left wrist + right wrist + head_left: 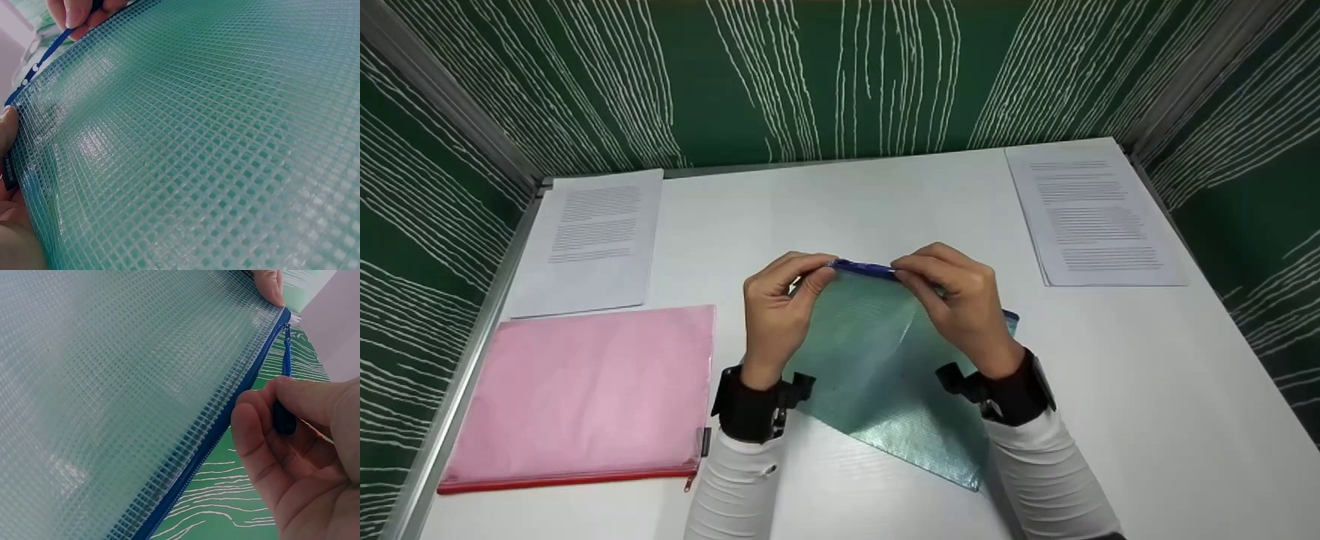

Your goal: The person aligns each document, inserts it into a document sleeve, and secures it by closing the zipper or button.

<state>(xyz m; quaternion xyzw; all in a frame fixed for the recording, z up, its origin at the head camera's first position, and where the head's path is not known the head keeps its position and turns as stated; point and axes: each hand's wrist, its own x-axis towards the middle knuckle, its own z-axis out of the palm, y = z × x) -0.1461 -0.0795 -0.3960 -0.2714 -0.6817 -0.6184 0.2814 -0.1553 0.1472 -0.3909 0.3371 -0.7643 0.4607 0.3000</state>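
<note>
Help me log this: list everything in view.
Green pouch: one, green and blue, centre.
Zip pull: one, blue and dark, on green pouch.
Pink pouch: one, pink and red, near left.
Printed papers: two sets, white, far corners.
Table: one, white, beneath.
Walls: three, white-lined green, back and sides.
Corner posts: two, grey, at back.
Wrist straps: two, black, wrists.
Sleeves: two, white, forearms.
Left hand: one, gripping green pouch.
Right hand: one, pinching zip pull.

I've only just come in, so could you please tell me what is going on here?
A person holds a green mesh pouch at a white table: the left grip pinches a corner, the right grip its blue zip pull. The slider sits near that corner; I cannot tell whether the zip is fully closed. A pink pouch lies to the left, with papers toward both far corners.
</note>
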